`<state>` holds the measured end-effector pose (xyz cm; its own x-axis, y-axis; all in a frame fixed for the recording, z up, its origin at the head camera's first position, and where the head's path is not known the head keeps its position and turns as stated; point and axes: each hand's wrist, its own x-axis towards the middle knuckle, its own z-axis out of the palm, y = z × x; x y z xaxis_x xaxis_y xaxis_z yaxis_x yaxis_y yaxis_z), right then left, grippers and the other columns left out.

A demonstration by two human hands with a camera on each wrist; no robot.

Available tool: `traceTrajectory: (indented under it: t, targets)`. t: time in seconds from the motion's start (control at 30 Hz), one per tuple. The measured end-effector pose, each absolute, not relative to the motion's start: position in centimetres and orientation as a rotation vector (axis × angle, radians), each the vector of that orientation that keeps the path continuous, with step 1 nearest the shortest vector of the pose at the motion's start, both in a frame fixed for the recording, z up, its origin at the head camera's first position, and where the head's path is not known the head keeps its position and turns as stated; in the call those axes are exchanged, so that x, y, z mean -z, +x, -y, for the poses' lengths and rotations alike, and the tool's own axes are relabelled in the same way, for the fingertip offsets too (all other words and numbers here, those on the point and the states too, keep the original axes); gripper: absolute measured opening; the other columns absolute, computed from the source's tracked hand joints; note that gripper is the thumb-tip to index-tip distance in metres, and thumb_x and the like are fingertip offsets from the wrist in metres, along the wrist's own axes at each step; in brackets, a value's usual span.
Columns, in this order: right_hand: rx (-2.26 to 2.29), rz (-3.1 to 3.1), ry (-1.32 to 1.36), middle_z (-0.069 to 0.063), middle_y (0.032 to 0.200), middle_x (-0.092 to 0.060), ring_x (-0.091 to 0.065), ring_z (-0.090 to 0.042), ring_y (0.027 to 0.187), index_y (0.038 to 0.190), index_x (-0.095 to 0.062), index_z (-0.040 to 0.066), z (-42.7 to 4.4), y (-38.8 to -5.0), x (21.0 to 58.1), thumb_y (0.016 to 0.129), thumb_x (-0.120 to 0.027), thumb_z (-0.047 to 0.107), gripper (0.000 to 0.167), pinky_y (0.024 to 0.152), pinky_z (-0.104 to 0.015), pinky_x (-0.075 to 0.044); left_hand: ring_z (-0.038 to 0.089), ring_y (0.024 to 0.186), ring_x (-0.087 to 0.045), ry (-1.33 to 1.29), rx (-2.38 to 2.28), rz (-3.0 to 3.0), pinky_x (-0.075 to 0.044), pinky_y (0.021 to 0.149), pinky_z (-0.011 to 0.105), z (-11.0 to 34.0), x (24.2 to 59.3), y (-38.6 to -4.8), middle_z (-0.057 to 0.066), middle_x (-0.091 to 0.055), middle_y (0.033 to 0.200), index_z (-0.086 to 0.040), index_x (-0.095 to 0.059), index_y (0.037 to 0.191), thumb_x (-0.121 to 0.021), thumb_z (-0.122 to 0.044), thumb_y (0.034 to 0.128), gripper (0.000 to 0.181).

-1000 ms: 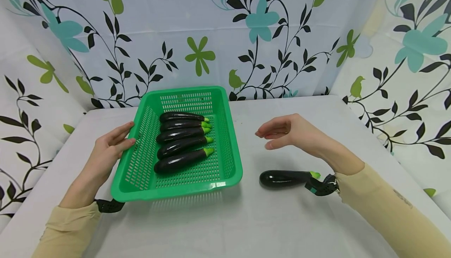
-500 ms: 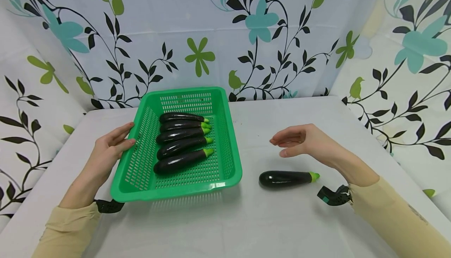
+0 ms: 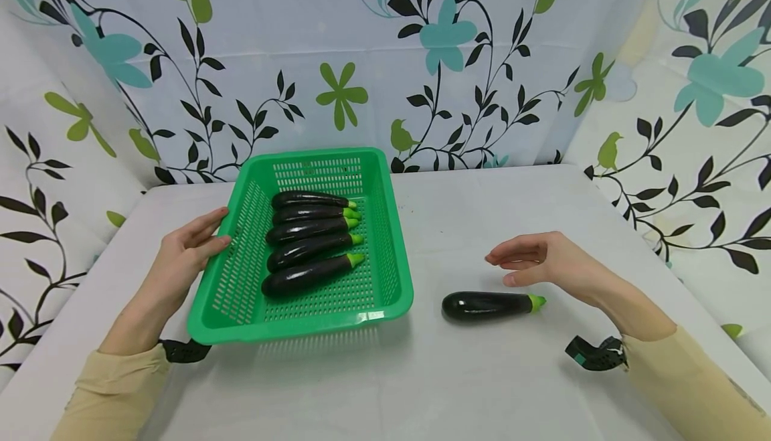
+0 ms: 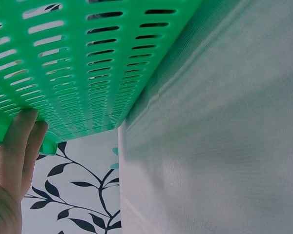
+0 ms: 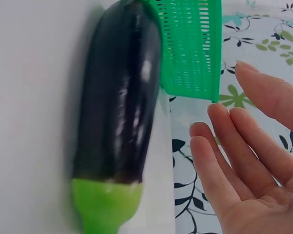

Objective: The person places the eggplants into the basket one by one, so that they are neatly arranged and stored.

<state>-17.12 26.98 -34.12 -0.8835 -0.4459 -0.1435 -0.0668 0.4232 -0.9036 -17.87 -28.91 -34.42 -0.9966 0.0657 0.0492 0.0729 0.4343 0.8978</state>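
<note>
A green plastic basket with slotted walls stands on the table, and several dark eggplants lie side by side in it, their green stem ends pointing right. My left hand touches the basket's left rim with thumb and fingertips; in the left wrist view its extended fingers rest against the rim. To the right of the basket a single eggplant lies on the table, green end to the right. My right hand hovers just above its stem end, fingers loosely bent and holding nothing. The right wrist view shows this eggplant apart from the fingers.
A white cloth covers the table. Behind and at both sides hang white curtains printed with leaves, flowers and birds. Dark wrist cameras sit below both wrists.
My right hand has moved right and toward me, from beside the basket to above the loose eggplant's stem end. The left hand, the basket and the eggplants have stayed in place.
</note>
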Motion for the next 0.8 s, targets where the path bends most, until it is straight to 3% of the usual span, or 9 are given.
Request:
traceTrajectory:
  t: [0.27, 0.8]
  targets:
    - [1.476, -2.289, -0.413, -0.015, 0.132, -0.065, -0.062, -0.027, 0.123, 0.129, -0.063, 0.004, -28.4, -16.7, 36.0, 0.085, -0.079, 0.015, 0.048, 0.097, -0.022, -0.05, -0.016, 0.108, -0.048, -0.117, 1.66, 2.662, -0.047, 0.079, 0.009, 28.9, 34.4, -17.9, 0.025, -0.023, 0.161, -0.006, -0.023, 0.159, -0.053, -0.029, 0.1045, 0.066]
    - [1.564, -2.241, -0.364, -0.02, 0.131, -0.064, -0.065, -0.02, 0.118, 0.128, -0.062, -0.002, -29.4, -16.6, 39.0, 0.084, -0.079, 0.01, 0.049, 0.096, -0.025, -0.051, -0.017, 0.107, -0.049, -0.119, 1.667, 2.667, -0.047, 0.08, 0.009, 29.0, 34.3, -17.9, 0.026, -0.024, 0.161, -0.006, -0.023, 0.159, -0.052, -0.029, 0.1048, 0.066]
